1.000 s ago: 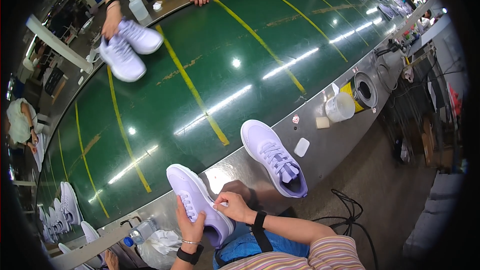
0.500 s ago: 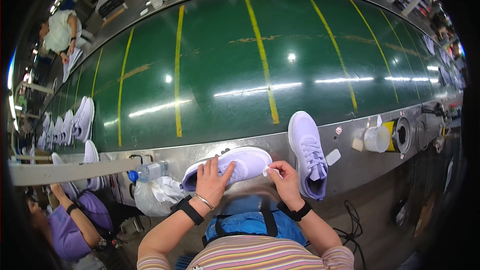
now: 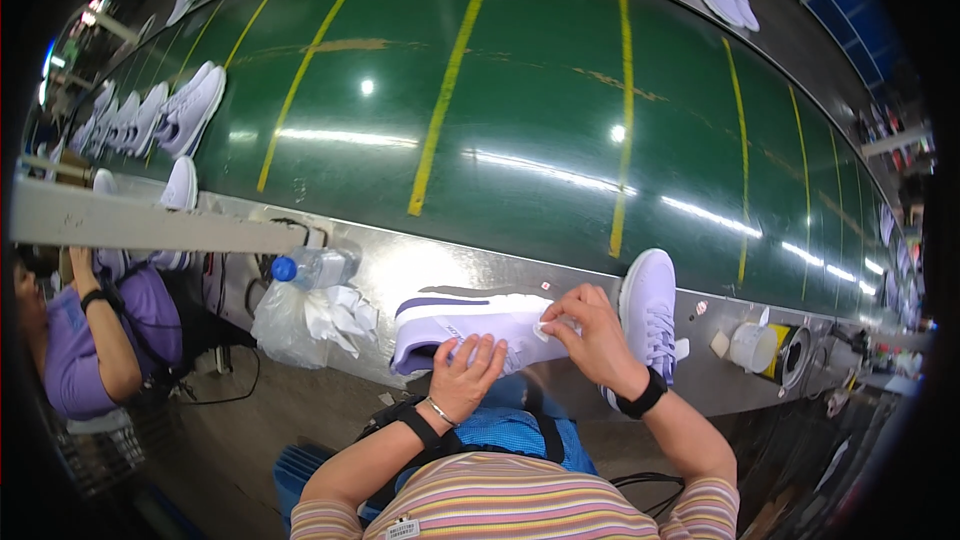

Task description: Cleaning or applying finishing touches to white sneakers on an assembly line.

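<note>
A lilac sneaker (image 3: 480, 318) lies tilted on the metal ledge in front of me, its heel to the left and its white sole edge along the far side. My left hand (image 3: 465, 377) grips it at the collar and laces, fingers bent over the upper. With thumb and fingertips, my right hand (image 3: 592, 335) pinches a small white wad (image 3: 541, 330), perhaps cloth or tissue, against the upper near the toe. That hand partly covers the toe. Just right of it stands a second lilac sneaker (image 3: 650, 305), toe pointing away, its heel hidden behind my wrist.
A green conveyor belt (image 3: 520, 90) with yellow stripes runs beyond the ledge. To the left are a bottle (image 3: 320, 267) with a blue cap, a plastic bag (image 3: 285, 325) and a pale bar (image 3: 150, 223). A white tub (image 3: 752, 347) stands right. Co-workers handle shoes nearby.
The sneaker under my hands has tipped, so its side and sole edge show more. My right hand has moved from the toe tip onto the upper with the white wad. The view has shifted.
</note>
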A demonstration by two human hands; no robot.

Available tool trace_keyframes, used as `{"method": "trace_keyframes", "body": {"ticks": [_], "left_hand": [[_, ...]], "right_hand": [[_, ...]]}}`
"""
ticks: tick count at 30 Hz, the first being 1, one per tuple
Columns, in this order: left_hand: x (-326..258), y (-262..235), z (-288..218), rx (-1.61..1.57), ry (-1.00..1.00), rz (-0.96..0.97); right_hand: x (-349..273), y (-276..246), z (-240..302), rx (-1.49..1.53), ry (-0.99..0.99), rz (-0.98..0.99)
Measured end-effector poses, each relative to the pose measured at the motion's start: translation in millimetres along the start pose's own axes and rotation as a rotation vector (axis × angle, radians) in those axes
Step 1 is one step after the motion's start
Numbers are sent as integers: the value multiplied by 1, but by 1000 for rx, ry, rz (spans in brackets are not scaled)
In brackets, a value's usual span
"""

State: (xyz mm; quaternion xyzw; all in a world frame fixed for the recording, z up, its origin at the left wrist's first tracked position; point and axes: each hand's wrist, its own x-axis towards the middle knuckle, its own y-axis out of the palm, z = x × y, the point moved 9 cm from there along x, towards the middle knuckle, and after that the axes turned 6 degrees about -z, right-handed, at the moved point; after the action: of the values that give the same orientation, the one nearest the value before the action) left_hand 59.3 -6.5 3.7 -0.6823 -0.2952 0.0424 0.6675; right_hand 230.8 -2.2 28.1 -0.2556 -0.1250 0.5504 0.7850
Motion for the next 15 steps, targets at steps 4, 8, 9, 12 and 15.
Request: {"method": "trace_keyframes", "body": {"ticks": [4, 8, 9, 12, 15], "left_hand": [[-9, 0, 1, 6, 3, -38], [-12, 0, 2, -13, -4, -95], [-12, -1, 2, -25, -4, -115], [-12, -3, 4, -35, -15, -124], [-14, -1, 5, -42, -14, -121]], "right_hand": [[28, 50, -13, -357, -16, 271], [38, 81, -8, -291, -98, 370], [41, 89, -1, -240, -133, 364], [45, 129, 17, -224, -204, 438], [52, 158, 32, -267, -287, 509]]}}
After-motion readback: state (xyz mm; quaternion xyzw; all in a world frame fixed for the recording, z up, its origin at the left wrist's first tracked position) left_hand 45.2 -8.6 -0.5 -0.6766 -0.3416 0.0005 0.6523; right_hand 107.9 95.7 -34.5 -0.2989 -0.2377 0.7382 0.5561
